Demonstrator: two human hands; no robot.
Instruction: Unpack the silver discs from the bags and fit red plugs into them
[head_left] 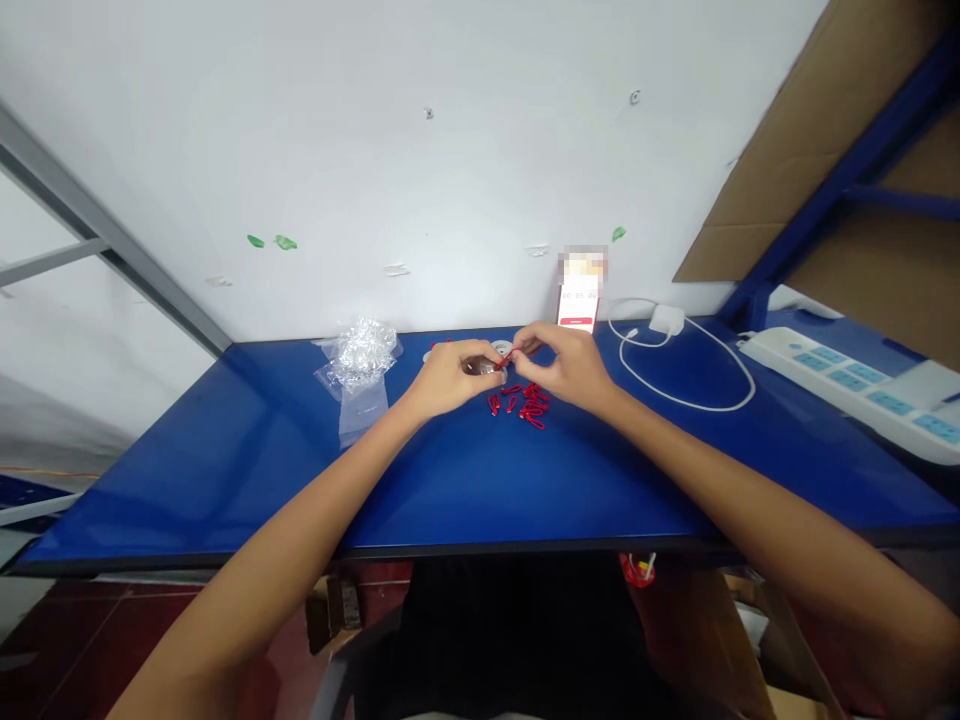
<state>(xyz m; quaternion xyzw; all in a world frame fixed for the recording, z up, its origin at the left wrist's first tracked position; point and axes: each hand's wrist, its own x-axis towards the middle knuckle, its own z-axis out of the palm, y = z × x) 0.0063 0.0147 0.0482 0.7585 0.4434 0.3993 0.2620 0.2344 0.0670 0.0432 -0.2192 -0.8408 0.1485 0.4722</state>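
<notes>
Near the back of the blue table (pixel 480 480), my two hands meet. Between the thumb and fingers of my left hand (pixel 450 378) is a small, shiny, brownish object (pixel 484 368), partly covered, so its kind is not clear. My right hand (pixel 566 365) pinches a thin red cord (pixel 508 357) that reaches to the object. Several short red cord loops (pixel 533 408) lie in a loose pile just below my hands. Behind the fingers, white round pieces (pixel 501 346) show in part, one with red on it at the left.
Crumpled clear plastic bags (pixel 364 355) lie to the left. A phone (pixel 577 295) showing a timer leans against the wall. On the right are a white charger (pixel 667 320) with its looped cable and a white power strip (pixel 847 375). A blue frame (pixel 795 190) stands at the right.
</notes>
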